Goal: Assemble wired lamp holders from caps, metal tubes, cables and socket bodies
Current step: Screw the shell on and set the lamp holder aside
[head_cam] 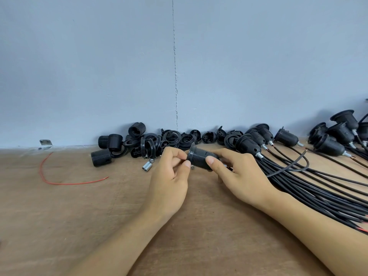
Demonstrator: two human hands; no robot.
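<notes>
Bare wooden counter (59, 226) spreads front and left, crossed only by a thin red wire (59, 183). A heap of black socket parts (151, 140) lines the wall (119, 66) behind; a bundle of black cables (310, 188) fills the right side

The worktop (79, 216) is brown wood with visible grain, matt and slightly rough. The socket body (199, 156) at centre is black plastic, threaded, with a dull sheen. Left of it, the metal tubes (147, 166) are bright and polished. The cables (310, 192) at right have smooth, faintly glossy black sheathing. The wall (99, 66) is matt painted.
</notes>
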